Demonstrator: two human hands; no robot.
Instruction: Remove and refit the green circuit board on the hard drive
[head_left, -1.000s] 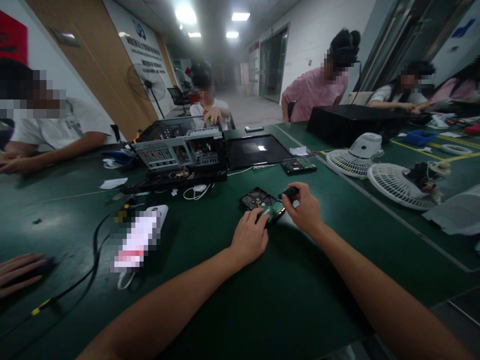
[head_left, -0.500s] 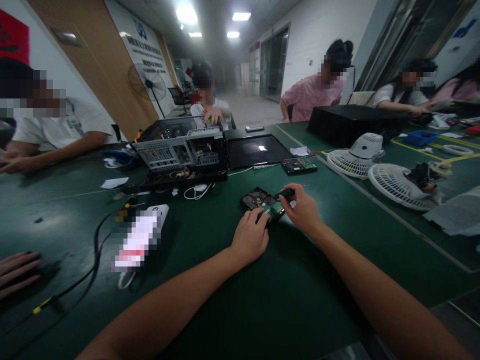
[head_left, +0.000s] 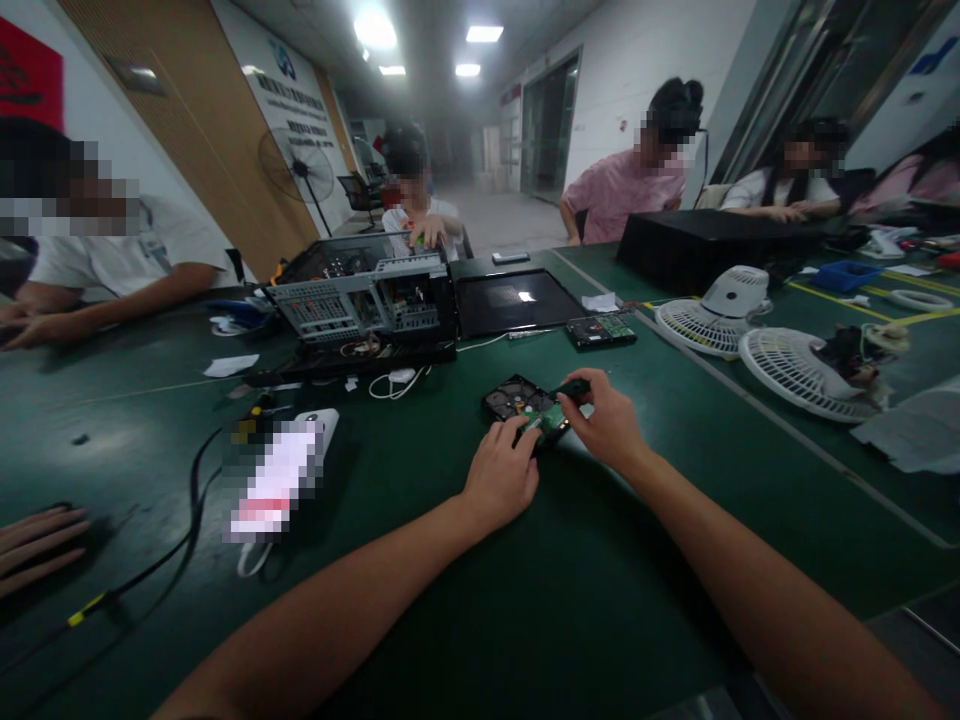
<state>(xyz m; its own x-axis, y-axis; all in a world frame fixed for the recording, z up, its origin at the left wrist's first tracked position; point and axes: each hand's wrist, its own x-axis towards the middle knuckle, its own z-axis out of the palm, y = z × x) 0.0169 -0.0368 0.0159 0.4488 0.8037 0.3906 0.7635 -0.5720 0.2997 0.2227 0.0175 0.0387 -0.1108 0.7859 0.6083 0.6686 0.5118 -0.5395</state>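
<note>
A hard drive [head_left: 512, 397] lies on the green table in front of me, its green circuit board facing up. My left hand [head_left: 504, 470] grips the near side of the drive, fingertips resting at the board's edge. In my right hand [head_left: 606, 420] is a small screwdriver [head_left: 574, 387] with a dark handle, pinched between thumb and fingers. It slants over the drive's right part; its tip is too small to make out. A second hard drive [head_left: 600, 331] lies farther back, apart from both hands.
An open computer case [head_left: 360, 300] stands at the back left, beside a black panel [head_left: 517, 302]. White fan parts [head_left: 802, 375] lie on the right, near a black box [head_left: 705, 245]. A phone [head_left: 285, 470] and a black cable [head_left: 196, 480] lie left. Another person's hand [head_left: 41, 540] rests at far left.
My hands, the drive and the screwdriver stay almost in place. The view has shifted very slightly. At the far right, a co-worker in white has drawn the hands in.
</note>
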